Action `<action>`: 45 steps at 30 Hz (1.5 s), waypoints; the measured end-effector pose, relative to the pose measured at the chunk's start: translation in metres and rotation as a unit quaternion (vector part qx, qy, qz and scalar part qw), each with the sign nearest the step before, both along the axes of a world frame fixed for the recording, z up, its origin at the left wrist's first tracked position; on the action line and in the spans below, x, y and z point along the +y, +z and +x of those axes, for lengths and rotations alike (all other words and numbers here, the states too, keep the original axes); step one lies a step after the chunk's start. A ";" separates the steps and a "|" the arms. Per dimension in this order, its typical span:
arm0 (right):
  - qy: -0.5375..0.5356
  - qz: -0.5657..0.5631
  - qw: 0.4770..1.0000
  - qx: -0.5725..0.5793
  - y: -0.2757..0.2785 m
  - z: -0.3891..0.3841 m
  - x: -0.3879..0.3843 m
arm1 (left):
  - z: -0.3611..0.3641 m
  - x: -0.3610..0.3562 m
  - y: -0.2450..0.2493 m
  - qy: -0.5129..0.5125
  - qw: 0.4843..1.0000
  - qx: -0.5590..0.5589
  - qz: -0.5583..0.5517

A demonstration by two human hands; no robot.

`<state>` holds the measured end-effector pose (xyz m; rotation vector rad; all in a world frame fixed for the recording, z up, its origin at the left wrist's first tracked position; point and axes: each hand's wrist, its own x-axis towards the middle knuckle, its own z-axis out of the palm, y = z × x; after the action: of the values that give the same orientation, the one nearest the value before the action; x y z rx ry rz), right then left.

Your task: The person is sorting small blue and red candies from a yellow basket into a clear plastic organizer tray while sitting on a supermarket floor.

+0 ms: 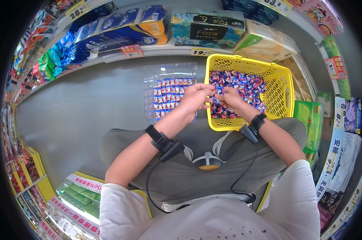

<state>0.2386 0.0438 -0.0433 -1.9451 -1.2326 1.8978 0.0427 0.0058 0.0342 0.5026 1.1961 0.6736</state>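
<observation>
Both forearms stretch forward over the yellow basket (283,100), wrists angled inward. Left hand (195,98) and right hand (232,98) meet above its left side, fingertips pinched together on one wrapped candy (219,91). A clear tray (169,72) lies just left of the basket.

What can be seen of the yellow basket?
The yellow basket looks like perforated plastic, rectangular, with a solid rim. It sits upright on the grey floor below the shelves, holding a heap of blue-and-red wrapped candies. The left hand and right hand hover over it, pinching one candy together.
</observation>
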 end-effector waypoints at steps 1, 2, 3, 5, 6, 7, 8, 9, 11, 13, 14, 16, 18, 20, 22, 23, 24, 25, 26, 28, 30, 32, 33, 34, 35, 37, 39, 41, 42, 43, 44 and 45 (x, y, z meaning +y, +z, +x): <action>-0.068 -0.017 0.994 0.082 0.012 -0.005 -0.005 | 0.001 -0.002 -0.007 0.002 1.000 0.015 0.005; -0.108 -0.033 0.986 0.119 0.025 -0.009 -0.011 | 0.002 -0.003 -0.013 0.004 0.999 0.031 0.011; -0.107 -0.033 0.986 0.120 0.040 -0.013 -0.017 | 0.004 -0.006 -0.012 0.005 0.999 0.032 0.011; -0.161 0.000 0.957 0.241 0.059 -0.021 -0.028 | 0.004 -0.009 -0.008 0.011 0.999 0.037 -0.002; -0.174 0.024 0.946 0.274 0.057 -0.024 -0.031 | 0.002 -0.008 -0.012 0.007 0.999 -0.022 -0.031; -0.171 0.023 0.945 0.276 0.055 -0.027 -0.032 | 0.001 -0.007 -0.016 0.010 0.999 -0.020 -0.030; -0.199 0.028 0.932 0.303 0.052 -0.030 -0.035 | 0.001 -0.008 -0.020 0.029 0.998 -0.046 -0.027; -0.229 0.031 0.916 0.329 0.051 -0.032 -0.038 | 0.002 -0.011 -0.024 0.047 0.996 -0.071 -0.025; -0.233 0.021 0.905 0.354 0.048 -0.034 -0.040 | -0.003 -0.009 -0.030 0.073 0.992 -0.093 -0.032; -0.272 0.011 0.896 0.350 0.065 -0.039 -0.039 | -0.005 -0.007 -0.034 0.120 0.982 -0.138 -0.045; -0.285 0.005 0.898 0.336 0.073 -0.041 -0.039 | -0.006 -0.006 -0.035 0.141 0.976 -0.158 -0.049; -0.309 -0.009 0.895 0.320 0.075 -0.039 -0.038 | -0.004 -0.006 -0.030 0.158 0.977 -0.137 -0.050; -0.333 -0.025 0.892 0.304 0.072 -0.036 -0.038 | -0.005 -0.006 -0.028 0.177 0.976 -0.116 -0.052; -0.317 -0.072 0.889 0.323 0.058 -0.028 -0.039 | -0.006 -0.005 -0.029 0.173 0.980 -0.087 -0.038; -0.290 -0.085 0.898 0.319 0.051 -0.027 -0.040 | -0.007 -0.003 -0.033 0.147 0.987 -0.060 -0.034; -0.262 -0.099 0.907 0.314 0.048 -0.027 -0.040 | -0.007 -0.002 -0.034 0.122 0.991 -0.034 -0.031; -0.262 -0.098 0.907 0.315 0.054 -0.028 -0.039 | -0.007 -0.003 -0.036 0.122 0.992 -0.033 -0.030; -0.263 -0.120 0.902 0.319 0.062 -0.030 -0.039 | -0.006 -0.004 -0.037 0.095 0.995 -0.019 -0.012; -0.263 -0.143 0.898 0.323 0.069 -0.032 -0.038 | -0.006 -0.005 -0.039 0.067 0.998 -0.004 0.006; -0.231 -0.102 0.920 0.299 0.077 -0.038 -0.039 | -0.005 -0.006 -0.036 0.066 0.998 0.012 0.015; -0.165 -0.047 0.948 0.266 0.073 -0.039 -0.041 | -0.005 -0.006 -0.035 0.064 0.997 0.027 0.022; -0.137 -0.026 0.963 0.230 0.067 -0.037 -0.045 | -0.007 -0.004 -0.036 0.093 0.995 0.031 0.008; -0.108 -0.005 0.975 0.193 0.069 -0.038 -0.047 | -0.008 -0.002 -0.035 0.093 0.995 0.031 0.009; -0.108 -0.005 0.975 0.193 0.072 -0.039 -0.048 | -0.008 -0.001 -0.034 0.082 0.995 0.046 0.024; -0.105 0.022 0.978 0.180 0.075 -0.042 -0.050 | -0.009 -0.001 -0.033 0.071 0.995 0.061 0.040; -0.103 0.050 0.979 0.166 0.076 -0.041 -0.049 | -0.009 -0.001 -0.029 0.065 0.995 0.063 0.040; -0.097 0.028 0.968 0.228 0.071 -0.033 -0.042 | -0.009 0.000 -0.027 0.059 0.995 0.065 0.041; -0.088 0.017 0.969 0.230 0.071 -0.029 -0.037 | -0.008 0.000 -0.028 0.054 0.998 0.043 0.011; -0.079 0.007 0.969 0.232 0.073 -0.028 -0.035 | -0.009 0.000 -0.028 0.054 0.998 0.043 0.010; -0.078 0.006 0.969 0.232 0.075 -0.029 -0.036 | -0.009 0.000 -0.028 0.062 0.997 0.041 0.014; -0.103 -0.027 0.965 0.241 0.077 -0.031 -0.036 | -0.010 0.001 -0.027 0.070 0.997 0.039 0.018; -0.127 -0.060 0.958 0.250 0.078 -0.032 -0.035 | -0.011 0.002 -0.026 0.071 0.997 0.040 0.019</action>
<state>0.2064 0.0083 0.0352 -1.4403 -0.7027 2.1709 0.0317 0.0083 0.0078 0.4832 1.3045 0.8042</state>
